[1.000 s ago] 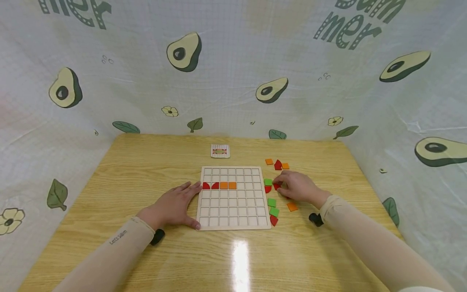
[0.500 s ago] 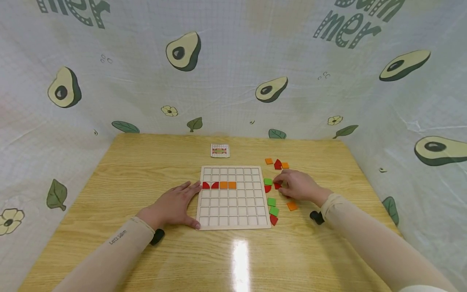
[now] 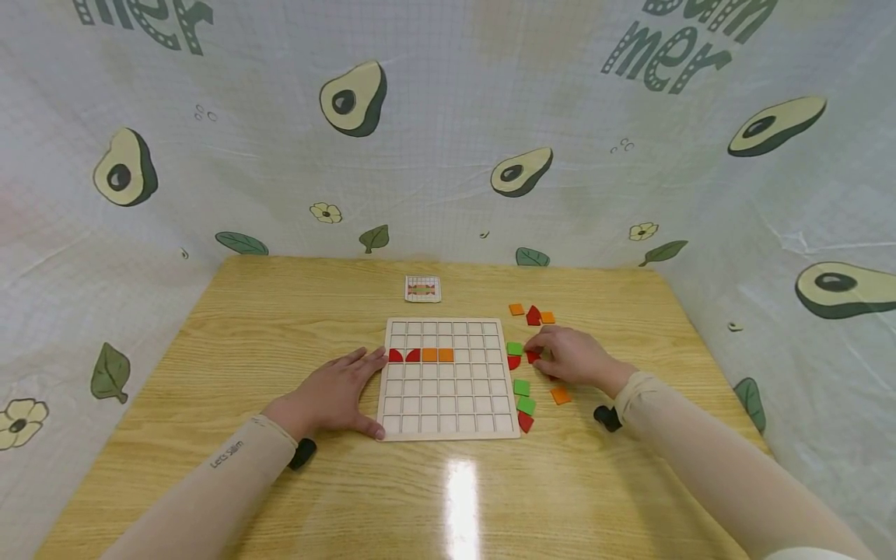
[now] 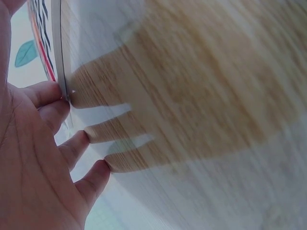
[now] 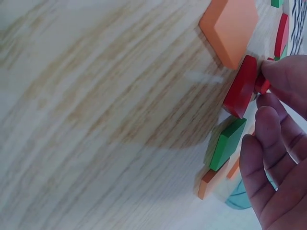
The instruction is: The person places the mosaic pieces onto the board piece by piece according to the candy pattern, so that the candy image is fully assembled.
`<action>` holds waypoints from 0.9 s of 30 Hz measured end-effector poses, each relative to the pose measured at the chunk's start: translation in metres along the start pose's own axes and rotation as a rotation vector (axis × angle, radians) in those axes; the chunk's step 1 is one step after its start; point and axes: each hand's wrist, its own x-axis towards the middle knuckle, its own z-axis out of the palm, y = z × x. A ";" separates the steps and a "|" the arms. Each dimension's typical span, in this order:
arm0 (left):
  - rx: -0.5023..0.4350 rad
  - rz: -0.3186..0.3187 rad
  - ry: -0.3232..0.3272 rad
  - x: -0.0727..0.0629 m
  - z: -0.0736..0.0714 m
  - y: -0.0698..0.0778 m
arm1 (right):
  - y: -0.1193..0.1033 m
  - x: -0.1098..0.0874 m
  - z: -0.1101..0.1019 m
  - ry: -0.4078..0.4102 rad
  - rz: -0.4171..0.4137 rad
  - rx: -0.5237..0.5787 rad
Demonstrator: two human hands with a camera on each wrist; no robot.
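My left hand [image 3: 332,395] rests on the table with fingers spread, its fingertips and thumb touching the left edge of a square wooden grid board [image 3: 448,404]. In the board's third row lie two red quarter-round tiles [image 3: 413,355] and two orange square tiles [image 3: 437,355]. To the right of the board, my right hand [image 3: 575,358] pinches a small red tile [image 5: 262,85] between thumb and fingers, low over the table. The fingers hide much of that tile. Beside them in the right wrist view are another red tile [image 5: 241,86], a green tile [image 5: 229,143] and an orange tile [image 5: 230,31].
Loose green tiles [image 3: 521,387], red tiles [image 3: 525,422] and orange tiles [image 3: 561,396] lie along the board's right side. More stand farther back, near an orange tile [image 3: 516,309]. A small pattern card [image 3: 423,289] sits behind the board. A printed curtain [image 3: 448,117] hangs behind the table.
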 end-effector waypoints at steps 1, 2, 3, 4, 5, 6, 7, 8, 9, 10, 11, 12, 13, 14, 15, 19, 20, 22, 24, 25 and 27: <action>-0.001 -0.001 -0.001 0.000 0.000 0.000 | 0.000 0.000 0.000 0.002 -0.001 -0.001; -0.002 0.001 0.000 0.000 0.000 0.000 | 0.000 0.000 0.000 0.005 0.000 -0.002; -0.002 0.000 -0.001 0.000 0.000 0.000 | 0.000 0.000 0.001 0.006 0.001 -0.004; -0.001 0.000 -0.001 0.000 -0.001 0.000 | 0.000 0.000 0.001 0.007 0.002 -0.005; 0.001 0.000 -0.001 0.000 -0.001 0.000 | 0.000 0.000 0.001 0.007 0.002 -0.006; 0.002 0.001 0.001 0.000 -0.001 0.000 | 0.000 0.000 0.002 0.007 0.006 -0.007; 0.003 0.002 0.001 0.000 -0.001 0.000 | 0.000 0.000 0.002 0.007 0.008 -0.008; 0.006 0.003 0.001 0.000 -0.001 0.000 | 0.000 0.000 0.002 0.009 0.010 -0.009; 0.008 0.002 -0.001 0.000 -0.001 0.000 | 0.000 0.000 0.002 0.009 0.011 -0.009; 0.009 0.002 -0.001 0.000 -0.001 0.000 | 0.000 0.001 0.002 0.010 0.010 -0.008; 0.009 0.000 -0.002 -0.001 -0.002 0.000 | 0.000 0.001 0.002 0.011 0.011 -0.006; 0.007 0.000 -0.003 -0.001 -0.002 0.000 | 0.000 0.001 0.002 0.013 0.010 -0.007; 0.007 0.000 -0.003 -0.001 -0.003 0.000 | 0.000 0.001 0.003 0.016 0.008 -0.006; 0.007 0.001 -0.003 -0.001 -0.003 0.000 | 0.000 0.001 0.003 0.019 0.007 -0.005; 0.007 0.001 -0.003 -0.001 -0.003 0.000 | 0.000 0.001 0.003 0.021 0.005 -0.003; 0.015 0.003 -0.006 -0.001 -0.003 0.000 | 0.001 0.000 0.005 0.038 -0.002 -0.003; 0.016 0.004 -0.006 0.000 -0.003 -0.001 | 0.001 0.000 0.006 0.043 -0.004 -0.002; 0.016 0.002 -0.008 0.000 -0.002 0.000 | 0.002 -0.001 0.007 0.053 -0.008 -0.004; 0.013 0.005 -0.009 0.000 -0.002 -0.001 | 0.002 -0.002 0.007 0.064 -0.010 -0.004; 0.013 0.004 -0.010 0.000 -0.001 -0.001 | 0.002 -0.002 0.008 0.068 -0.012 -0.005; 0.013 0.002 -0.013 0.001 -0.001 -0.001 | 0.003 -0.003 0.008 0.076 -0.017 -0.006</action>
